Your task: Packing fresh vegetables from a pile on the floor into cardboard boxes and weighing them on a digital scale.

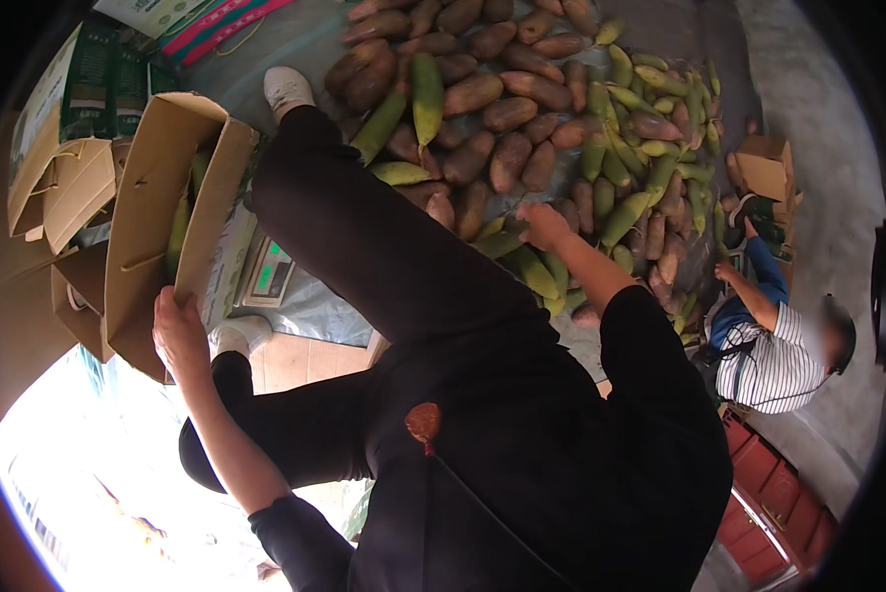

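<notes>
- Far left: some cardboard cartons [68, 192] crowd up with their flaps sticking out. I'd guess they're parked at the edge just to keep them clear of my legs.
- Next to those, an open carton [132, 222] with a couple of green roots [178, 235] showing inside, lying lengthwise, which seems the natural fit for something that long and narrow.
- My left grip [178, 335] is on that carton's near edge, fingers bent over the cardboard and nearly closed. Looks like a light steadying hold to me, since a tall thin wall probably wobbles.
- Just right of the carton is a scale [269, 274], green display lit and facing my side, likely so I can read it. Can't tell whether anything rests on it.
- Past my knee: a loose heap of reddish-brown roots [510, 158], low down on the ground, presumably spread out for easy reach.
- My right grip [544, 225] hangs over the heap's near side, fingers partly bent. Can't tell if it's got hold of anything.
- Further right, more long green ones [625, 217] mixed in, then a person in a striped shirt [773, 370] by the heap's far edge.
</notes>
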Demonstrator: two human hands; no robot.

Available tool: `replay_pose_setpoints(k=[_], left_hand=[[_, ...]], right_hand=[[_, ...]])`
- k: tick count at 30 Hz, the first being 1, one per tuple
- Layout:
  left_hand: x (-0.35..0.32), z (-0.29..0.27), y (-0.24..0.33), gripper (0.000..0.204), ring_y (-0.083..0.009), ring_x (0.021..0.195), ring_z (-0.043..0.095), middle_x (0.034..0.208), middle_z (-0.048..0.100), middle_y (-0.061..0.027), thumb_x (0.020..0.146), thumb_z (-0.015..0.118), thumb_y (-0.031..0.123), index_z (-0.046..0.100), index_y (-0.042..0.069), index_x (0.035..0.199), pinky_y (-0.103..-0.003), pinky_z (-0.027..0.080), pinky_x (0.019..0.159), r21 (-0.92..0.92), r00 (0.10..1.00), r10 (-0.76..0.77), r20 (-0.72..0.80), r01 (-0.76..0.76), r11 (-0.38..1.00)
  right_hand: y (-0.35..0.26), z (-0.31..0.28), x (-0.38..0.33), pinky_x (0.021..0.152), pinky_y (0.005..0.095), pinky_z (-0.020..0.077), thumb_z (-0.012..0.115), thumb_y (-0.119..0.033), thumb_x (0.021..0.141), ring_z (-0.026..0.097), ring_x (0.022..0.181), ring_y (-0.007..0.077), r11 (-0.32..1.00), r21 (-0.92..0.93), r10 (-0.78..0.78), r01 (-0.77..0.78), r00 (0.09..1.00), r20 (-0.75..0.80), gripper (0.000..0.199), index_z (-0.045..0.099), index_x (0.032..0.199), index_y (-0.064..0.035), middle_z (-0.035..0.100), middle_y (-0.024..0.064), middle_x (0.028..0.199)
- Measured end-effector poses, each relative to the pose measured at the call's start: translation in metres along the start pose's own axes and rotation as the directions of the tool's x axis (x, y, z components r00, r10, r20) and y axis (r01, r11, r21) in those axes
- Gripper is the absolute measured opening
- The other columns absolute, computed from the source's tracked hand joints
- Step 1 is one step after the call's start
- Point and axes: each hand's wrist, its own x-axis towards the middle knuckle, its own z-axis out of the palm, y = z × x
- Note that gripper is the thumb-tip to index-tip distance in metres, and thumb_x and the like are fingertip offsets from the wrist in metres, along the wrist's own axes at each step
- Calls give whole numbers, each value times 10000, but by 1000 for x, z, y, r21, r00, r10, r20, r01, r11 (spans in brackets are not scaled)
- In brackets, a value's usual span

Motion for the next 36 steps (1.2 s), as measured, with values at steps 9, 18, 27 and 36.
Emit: replay_pose_setpoints(k=[9, 18, 27, 36], left_hand=[[-3, -10, 4, 303, -365, 937, 576, 1028, 603, -153, 761, 667, 156, 560, 36, 1019, -430, 461, 768, 22, 1000, -28, -11, 28, 999], [-5, -12, -12, 271, -343, 930, 586, 1006, 609, -140, 761, 665, 153, 570, 36, 987, -428, 458, 776, -11, 999, -47, 8, 48, 999], [-15, -25, -12, 242, -307, 931, 569, 946, 605, -109, 720, 644, 77, 598, 54, 956, -399, 427, 831, -78, 995, -92, -32, 89, 993], [-21, -32, -18, 169, -272, 913, 578, 859, 593, -90, 740, 604, 84, 622, 75, 908, -398, 428, 821, -46, 994, -91, -54, 89, 995]], right_hand=[[-50, 34, 0, 826, 420, 415, 760, -213, 625, 503, 1067, 239, 868, -338, -372, 364, 927, 43, 494, 559, 1075, -172, 553, 38, 1058], [-68, 48, 14, 841, 474, 397, 581, -138, 740, 528, 1039, 250, 867, -413, -254, 278, 960, 115, 282, 562, 1021, -146, 580, 54, 1018], [-52, -17, 12, 851, 476, 417, 772, -260, 622, 553, 1029, 281, 971, -236, -63, 46, 996, -65, 503, 553, 1058, -140, 595, 82, 1039], [-136, -143, 64, 840, 375, 452, 761, -134, 637, 569, 1009, 310, 909, 240, -204, 341, 866, -457, 530, 548, 1119, -76, 605, 129, 1067]])
